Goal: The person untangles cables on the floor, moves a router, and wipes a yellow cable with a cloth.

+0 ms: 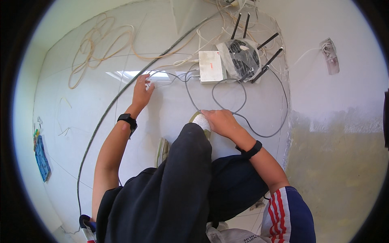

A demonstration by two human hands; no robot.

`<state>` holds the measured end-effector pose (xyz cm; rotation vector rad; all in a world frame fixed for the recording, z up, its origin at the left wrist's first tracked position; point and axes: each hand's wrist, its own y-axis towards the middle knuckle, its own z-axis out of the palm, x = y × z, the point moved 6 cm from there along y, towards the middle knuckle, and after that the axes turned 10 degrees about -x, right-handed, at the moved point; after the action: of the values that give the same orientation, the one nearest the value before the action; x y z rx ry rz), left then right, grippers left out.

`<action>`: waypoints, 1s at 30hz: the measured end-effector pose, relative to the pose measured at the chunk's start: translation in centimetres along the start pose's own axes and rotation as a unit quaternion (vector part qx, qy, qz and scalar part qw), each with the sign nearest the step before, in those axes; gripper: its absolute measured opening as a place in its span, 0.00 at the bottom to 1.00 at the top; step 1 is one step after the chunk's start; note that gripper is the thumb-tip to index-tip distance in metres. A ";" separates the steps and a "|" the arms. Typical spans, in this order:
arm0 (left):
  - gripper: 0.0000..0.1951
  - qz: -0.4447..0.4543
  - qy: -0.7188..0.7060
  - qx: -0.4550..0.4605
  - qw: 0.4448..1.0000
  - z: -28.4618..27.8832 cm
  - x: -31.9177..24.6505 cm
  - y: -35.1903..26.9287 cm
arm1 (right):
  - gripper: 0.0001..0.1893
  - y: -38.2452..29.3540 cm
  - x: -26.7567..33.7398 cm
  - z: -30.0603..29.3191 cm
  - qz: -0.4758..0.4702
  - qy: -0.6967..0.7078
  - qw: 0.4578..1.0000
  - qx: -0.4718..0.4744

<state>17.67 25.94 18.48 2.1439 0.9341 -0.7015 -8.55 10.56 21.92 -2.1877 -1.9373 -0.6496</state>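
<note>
My left hand (142, 93) hovers at the left, fingers curved and apart, beside a thick black cable (111, 103). A thin dark cable (165, 73) passes by its fingertips; whether they touch is unclear. In front of my knee, my right hand (223, 122) pinches a grey cable (192, 101). That cable loops to the right across the tiles. Ahead sits a white network box (210, 67) with cables in its left side. Against its right side, a black router (243, 57) lies in clear plastic wrap, several antennas sticking out.
Loose beige cable (88, 57) lies coiled on the tiled floor (173, 100) at the upper left. A recessed wall box (329, 57) with wires is in the right wall. A blue pouch (42, 158) with tools lies at the far left. More wires tangle behind the router.
</note>
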 end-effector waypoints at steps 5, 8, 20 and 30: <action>0.06 0.112 -0.006 0.039 0.993 -0.4 -4.1 -1.4 | 0.12 0.0 0.5 0.0 -0.012 0.043 0.999 -0.032; 0.08 0.186 0.031 0.078 0.979 0.3 -6.5 -2.6 | 0.12 0.2 0.5 0.4 -0.014 0.052 0.998 -0.032; 0.10 0.031 -0.238 -0.096 0.966 -3.9 -6.7 1.1 | 0.13 1.0 -3.1 -2.7 0.140 0.102 0.983 -0.058; 0.18 0.128 -0.041 0.156 0.979 -2.7 -13.3 -0.7 | 0.50 9.2 -6.1 -1.6 0.254 -0.160 0.945 -0.128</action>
<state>9.74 22.87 29.10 2.4312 0.5162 -0.8428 -0.38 2.97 22.43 -2.9551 -1.3464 -0.5003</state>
